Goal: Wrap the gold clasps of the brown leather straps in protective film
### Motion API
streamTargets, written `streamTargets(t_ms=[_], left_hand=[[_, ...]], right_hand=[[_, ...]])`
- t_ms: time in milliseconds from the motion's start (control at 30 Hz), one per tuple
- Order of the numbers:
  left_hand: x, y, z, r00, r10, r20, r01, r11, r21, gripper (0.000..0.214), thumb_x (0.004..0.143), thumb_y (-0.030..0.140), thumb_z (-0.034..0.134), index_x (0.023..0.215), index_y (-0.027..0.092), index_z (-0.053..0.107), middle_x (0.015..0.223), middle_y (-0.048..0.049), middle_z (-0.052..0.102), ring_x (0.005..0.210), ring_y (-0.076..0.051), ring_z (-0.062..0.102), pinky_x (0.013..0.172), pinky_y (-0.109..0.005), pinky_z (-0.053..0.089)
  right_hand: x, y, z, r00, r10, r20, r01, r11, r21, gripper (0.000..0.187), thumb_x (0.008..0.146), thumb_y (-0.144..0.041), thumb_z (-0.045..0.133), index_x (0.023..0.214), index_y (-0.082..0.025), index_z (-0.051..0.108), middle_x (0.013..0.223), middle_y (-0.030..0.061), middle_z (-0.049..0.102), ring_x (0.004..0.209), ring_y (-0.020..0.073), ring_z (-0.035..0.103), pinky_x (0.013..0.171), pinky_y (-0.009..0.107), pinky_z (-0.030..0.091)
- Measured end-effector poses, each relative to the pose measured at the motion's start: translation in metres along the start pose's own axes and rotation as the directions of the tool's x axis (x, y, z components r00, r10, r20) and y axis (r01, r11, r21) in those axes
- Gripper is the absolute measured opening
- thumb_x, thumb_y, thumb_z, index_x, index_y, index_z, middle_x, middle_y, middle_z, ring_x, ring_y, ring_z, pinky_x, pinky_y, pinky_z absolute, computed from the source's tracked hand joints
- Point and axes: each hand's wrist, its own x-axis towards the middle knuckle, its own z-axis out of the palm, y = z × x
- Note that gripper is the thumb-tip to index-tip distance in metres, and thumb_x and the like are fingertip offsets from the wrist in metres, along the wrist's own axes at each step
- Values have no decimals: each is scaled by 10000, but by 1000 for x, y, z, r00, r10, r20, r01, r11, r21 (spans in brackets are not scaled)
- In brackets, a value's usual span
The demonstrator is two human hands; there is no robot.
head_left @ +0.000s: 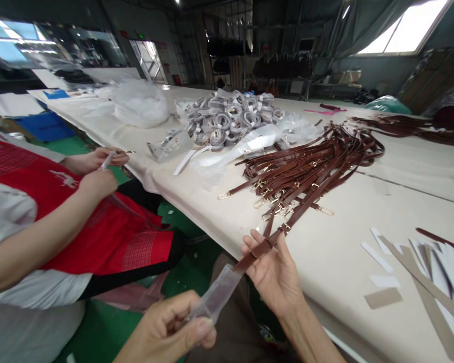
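My left hand (174, 322) is closed, pinching a clear plastic sleeve (221, 292) between thumb and fingers. One end of a brown leather strap (259, 248) sits inside the sleeve's mouth. Palm up, my right hand (274, 275) holds this strap across its fingers, with the thumb along the other side. Beyond the hand, the strap runs up to a gold buckle (285, 228) and on toward a heap of similar brown straps (298, 171) with gold clips on the table (348, 247).
Behind the straps lies a pile of coiled, plastic-wrapped straps (227, 121) beside loose plastic film (257, 141). Paper and beige strips (423, 282) lie at the right. To my left, a co-worker in a red apron (71, 217) handles a strap in plastic. A large clear bag (138, 101) stands farther back.
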Motion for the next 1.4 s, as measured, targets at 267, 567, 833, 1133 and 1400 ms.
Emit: streamTargets(t_ms=[267, 567, 833, 1133, 1400], left_hand=[[1, -16, 8, 988, -62, -140, 70, 996, 56, 362, 798, 511, 688, 705, 163, 659, 668, 14, 589, 665, -135, 519, 622, -196, 366], [19, -7, 16, 992, -45, -122, 64, 986, 156, 413, 773, 560, 637, 660, 173, 551, 624, 42, 419, 613, -123, 385, 569, -214, 291], [24, -19, 24, 982, 20, -188, -6, 997, 77, 434, 768, 577, 695, 694, 164, 584, 643, 19, 550, 636, -135, 496, 598, -205, 357], [12, 1, 20, 997, -37, -73, 25, 987, -157, 414, 850, 587, 644, 877, 182, 727, 810, -47, 725, 754, -178, 645, 666, -208, 460], [8, 0, 19, 982, 23, -190, -29, 999, -28, 433, 788, 582, 711, 696, 159, 700, 656, -12, 645, 638, -133, 541, 606, -188, 403]], right_hand=[[-1, -37, 38, 977, -165, 132, 208, 861, -464, 219, 928, -364, 699, 970, -151, 680, 868, 121, 802, 719, 207, 773, 556, 212, 578], [-15, -27, 64, 958, -76, 278, 257, 659, -707, 269, 922, -430, 695, 998, -172, 696, 914, 86, 806, 815, 187, 754, 709, 266, 595], [-17, -6, 58, 948, -23, 316, 273, 567, -777, 258, 957, -433, 649, 1070, -212, 721, 1033, 58, 795, 979, 193, 730, 821, 270, 537], [-16, -2, 52, 958, -21, 287, 240, 609, -756, 275, 959, -429, 645, 1075, -203, 750, 1082, 79, 780, 997, 195, 709, 845, 276, 525], [-4, -22, 63, 965, -1, 261, 121, 887, -445, 327, 988, -441, 572, 1086, -153, 691, 1059, 151, 776, 961, 251, 739, 886, 395, 553]])
